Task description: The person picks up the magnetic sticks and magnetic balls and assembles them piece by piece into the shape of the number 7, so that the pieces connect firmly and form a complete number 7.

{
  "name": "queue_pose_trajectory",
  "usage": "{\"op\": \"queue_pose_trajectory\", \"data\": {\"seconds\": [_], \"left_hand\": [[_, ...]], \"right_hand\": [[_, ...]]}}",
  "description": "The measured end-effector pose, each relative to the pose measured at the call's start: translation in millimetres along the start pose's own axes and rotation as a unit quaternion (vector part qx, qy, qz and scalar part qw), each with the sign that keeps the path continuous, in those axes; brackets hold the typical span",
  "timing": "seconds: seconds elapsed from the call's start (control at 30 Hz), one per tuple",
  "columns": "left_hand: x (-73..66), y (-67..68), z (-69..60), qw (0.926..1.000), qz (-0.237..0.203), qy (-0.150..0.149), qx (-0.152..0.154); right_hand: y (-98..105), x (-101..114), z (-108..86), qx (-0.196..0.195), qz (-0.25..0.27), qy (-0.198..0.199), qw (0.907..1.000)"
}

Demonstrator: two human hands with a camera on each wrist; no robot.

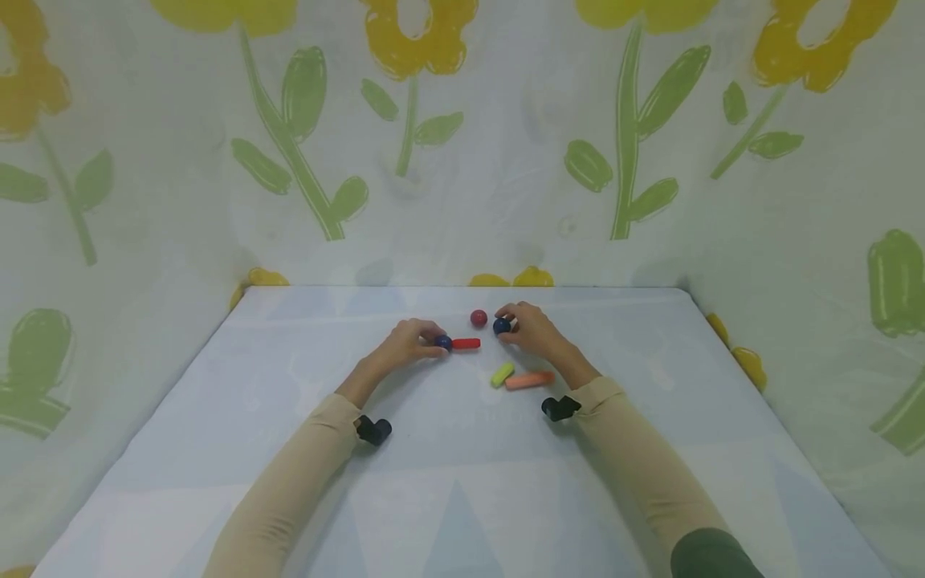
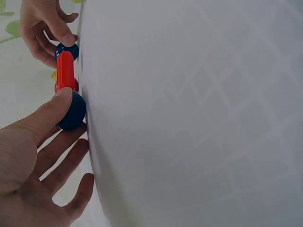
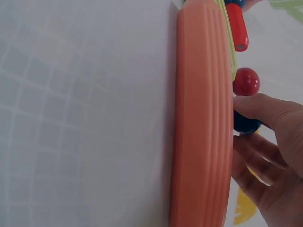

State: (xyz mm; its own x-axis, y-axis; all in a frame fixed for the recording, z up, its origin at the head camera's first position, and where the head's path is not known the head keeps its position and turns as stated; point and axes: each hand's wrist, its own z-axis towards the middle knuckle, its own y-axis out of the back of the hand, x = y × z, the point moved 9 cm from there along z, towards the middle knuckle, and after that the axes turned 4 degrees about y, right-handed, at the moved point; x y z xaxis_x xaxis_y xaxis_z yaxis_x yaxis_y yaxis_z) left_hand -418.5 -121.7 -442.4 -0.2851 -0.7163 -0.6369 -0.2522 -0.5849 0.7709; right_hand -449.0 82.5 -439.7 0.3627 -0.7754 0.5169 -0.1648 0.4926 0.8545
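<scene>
Between thumb and fingers my left hand (image 1: 406,343) pinches a blue ball (image 1: 443,343). A straight red rod (image 1: 466,343) sticks out from that ball to the right, its end touching it. My right hand (image 1: 536,331) holds a second, dark blue ball (image 1: 502,325) by thumb and fingertips. In the right wrist view this ball (image 3: 247,124) is partly covered by the thumb and the orange rod. A red ball (image 1: 478,319) lies between the two hands, slightly farther back, apart from both.
Just in front of the right hand lie a short yellow-green rod (image 1: 502,374) and a longer, ridged orange rod (image 1: 530,380), close together. The white table (image 1: 462,449) ends at a flower-printed curtain (image 1: 477,201) behind and at both sides.
</scene>
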Motion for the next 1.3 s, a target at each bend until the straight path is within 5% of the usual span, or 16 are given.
{"op": "queue_pose_trajectory", "data": {"seconds": [1.3], "left_hand": [[2.5,-1.0,0.7,0.9998,-0.005,0.019,-0.002]], "right_hand": [[-3.7,-2.1,-6.5,0.018,0.031,-0.019,0.9992]]}}
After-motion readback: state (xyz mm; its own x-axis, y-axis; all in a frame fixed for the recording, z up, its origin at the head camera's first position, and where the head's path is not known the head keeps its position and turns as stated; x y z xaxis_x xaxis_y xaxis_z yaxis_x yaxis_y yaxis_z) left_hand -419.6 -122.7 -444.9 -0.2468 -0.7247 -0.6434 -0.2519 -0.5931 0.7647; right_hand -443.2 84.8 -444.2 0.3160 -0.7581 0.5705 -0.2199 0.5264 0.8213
